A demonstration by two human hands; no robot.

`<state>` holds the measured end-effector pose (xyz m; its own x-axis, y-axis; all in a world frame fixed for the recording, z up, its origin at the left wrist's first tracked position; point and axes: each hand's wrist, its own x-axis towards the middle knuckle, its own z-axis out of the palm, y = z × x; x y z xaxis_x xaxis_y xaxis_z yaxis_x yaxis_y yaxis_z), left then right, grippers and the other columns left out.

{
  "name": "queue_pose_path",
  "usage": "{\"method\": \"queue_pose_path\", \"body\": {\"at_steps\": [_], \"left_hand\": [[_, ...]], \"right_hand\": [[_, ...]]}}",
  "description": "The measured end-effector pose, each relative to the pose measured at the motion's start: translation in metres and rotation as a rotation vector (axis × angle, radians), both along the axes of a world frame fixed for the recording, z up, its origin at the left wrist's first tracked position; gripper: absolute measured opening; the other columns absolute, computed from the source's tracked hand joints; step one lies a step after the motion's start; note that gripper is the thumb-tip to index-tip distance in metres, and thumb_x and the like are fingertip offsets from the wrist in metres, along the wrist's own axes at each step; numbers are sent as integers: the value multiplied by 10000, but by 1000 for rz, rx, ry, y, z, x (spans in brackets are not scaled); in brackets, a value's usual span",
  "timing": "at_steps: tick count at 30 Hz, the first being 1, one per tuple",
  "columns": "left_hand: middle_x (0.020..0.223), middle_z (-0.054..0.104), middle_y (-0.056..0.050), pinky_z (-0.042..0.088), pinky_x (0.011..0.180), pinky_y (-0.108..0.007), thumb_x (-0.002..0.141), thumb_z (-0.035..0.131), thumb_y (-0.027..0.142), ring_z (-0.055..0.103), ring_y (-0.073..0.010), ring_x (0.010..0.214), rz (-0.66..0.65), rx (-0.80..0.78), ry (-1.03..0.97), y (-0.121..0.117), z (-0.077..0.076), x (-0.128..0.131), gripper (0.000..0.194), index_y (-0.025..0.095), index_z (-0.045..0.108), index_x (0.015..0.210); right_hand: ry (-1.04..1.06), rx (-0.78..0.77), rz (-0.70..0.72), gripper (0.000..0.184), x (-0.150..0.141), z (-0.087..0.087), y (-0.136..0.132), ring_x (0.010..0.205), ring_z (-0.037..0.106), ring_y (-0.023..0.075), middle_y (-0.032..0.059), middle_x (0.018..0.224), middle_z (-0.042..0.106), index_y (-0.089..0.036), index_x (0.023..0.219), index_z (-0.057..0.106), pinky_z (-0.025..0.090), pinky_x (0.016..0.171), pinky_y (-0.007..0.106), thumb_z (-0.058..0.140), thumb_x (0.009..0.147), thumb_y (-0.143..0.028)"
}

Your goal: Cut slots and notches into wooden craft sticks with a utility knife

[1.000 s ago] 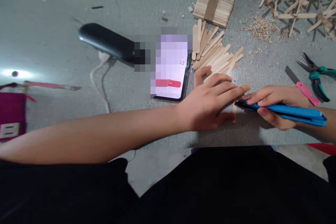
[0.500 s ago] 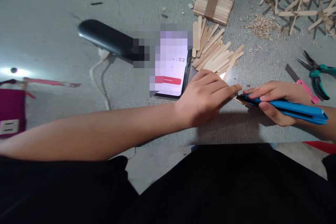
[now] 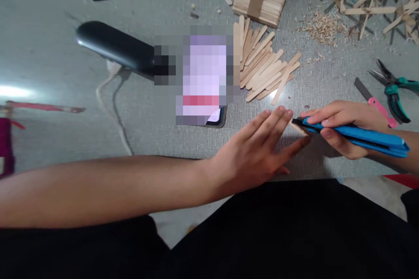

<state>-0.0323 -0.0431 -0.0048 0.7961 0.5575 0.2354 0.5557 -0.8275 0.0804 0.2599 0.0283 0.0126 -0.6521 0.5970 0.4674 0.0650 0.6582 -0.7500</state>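
Observation:
My right hand (image 3: 347, 124) is closed around a blue utility knife (image 3: 360, 135), its black tip pointing left. The tip meets a small wooden craft stick (image 3: 298, 127) on the table, partly covered by my fingers. My left hand (image 3: 258, 148) lies flat beside it, palm down, fingers stretched and spread, with one fingertip by the stick's near end. Just beyond are loose craft sticks (image 3: 265, 69) in a heap. A banded bundle of craft sticks (image 3: 275, 0) sits behind them.
A phone (image 3: 216, 117), mostly pixelated, lies left of the sticks. Farther left are a black oblong device (image 3: 114, 45) and its white cable (image 3: 114, 113). To the right are a pink cutter (image 3: 376, 107), pliers (image 3: 394, 91), wood shavings (image 3: 324, 28) and joined sticks (image 3: 369, 11).
My left hand has shifted toward the table's near edge and spread its fingers, uncovering more of the stick by the knife tip. My right hand stays in place. The view has shifted slightly.

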Motion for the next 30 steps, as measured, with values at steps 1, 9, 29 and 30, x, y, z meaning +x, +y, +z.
{"method": "queue_pose_path", "body": {"at_steps": [1, 9, 29, 30], "left_hand": [[1745, 512, -259, 479, 1308, -569, 994, 784, 697, 517, -459, 1625, -8, -33, 8, 2, -1, 0, 969, 235, 424, 1766], [1845, 323, -291, 343, 1380, -573, 1079, 610, 738, 376, -485, 1709, -1, -210, 118, 8, 0, 0, 951, 247, 295, 1830], [1828, 384, -257, 368, 1370, -602, 1059, 623, 753, 398, -482, 1696, -1, -199, 93, 9, 0, 2, 991, 231, 290, 1833], [1831, 381, -252, 367, 1369, -609, 1055, 632, 750, 397, -485, 1696, -3, -202, 98, 9, 0, 2, 989, 236, 298, 1831]], "right_hand": [[3, 5, -2, 271, 0, 0, 0, 1140, 866, 272, 78, 1166, 880, -266, 1164, 728, 761, 929, 341, 782, 973, -82], [26, 74, 6, 232, 1, -5, -3, 1139, 864, 278, 109, 1155, 877, -223, 1163, 719, 760, 938, 344, 773, 985, -84], [-12, 130, 44, 282, 0, 1, -3, 1166, 854, 313, 121, 1188, 875, -213, 1167, 733, 763, 968, 399, 774, 947, -42], [-7, 130, 39, 279, 0, 1, -3, 1166, 855, 312, 117, 1188, 875, -217, 1163, 734, 763, 971, 400, 777, 947, -46]]}}
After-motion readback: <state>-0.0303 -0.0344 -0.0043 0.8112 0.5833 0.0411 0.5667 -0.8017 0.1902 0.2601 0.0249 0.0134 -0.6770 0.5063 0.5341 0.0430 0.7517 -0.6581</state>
